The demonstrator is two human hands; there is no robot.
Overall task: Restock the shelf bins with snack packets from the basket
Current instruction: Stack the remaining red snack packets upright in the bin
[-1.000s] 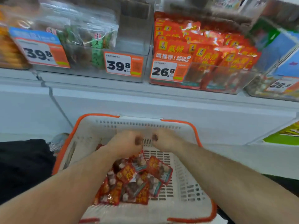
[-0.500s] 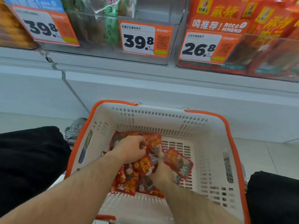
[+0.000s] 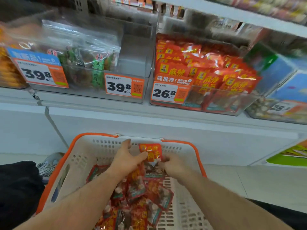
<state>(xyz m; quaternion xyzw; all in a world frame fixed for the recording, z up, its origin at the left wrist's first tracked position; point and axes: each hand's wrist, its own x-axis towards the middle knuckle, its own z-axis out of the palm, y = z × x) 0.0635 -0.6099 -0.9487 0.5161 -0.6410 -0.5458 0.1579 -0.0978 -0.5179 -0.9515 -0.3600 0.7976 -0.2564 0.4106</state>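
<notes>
Snack packets (image 3: 136, 196) beneath price-tagged bins (image 3: 216, 100)

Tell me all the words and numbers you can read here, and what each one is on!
"39.8": left price tag, on the clear bin of green packets.
"39.8": middle price tag, same bin.
"26.8" under "RECOMMEND": tag on the red packet bin.
"28": only partly readable, blurred far-right tag.
Chinese characters on the red packets and the held packet: too blurred to quote.

Glossy foil-like snack packets (image 3: 150, 153); matt perforated plastic basket (image 3: 86, 156); clear, seemingly acrylic bins (image 3: 136, 67).
</notes>
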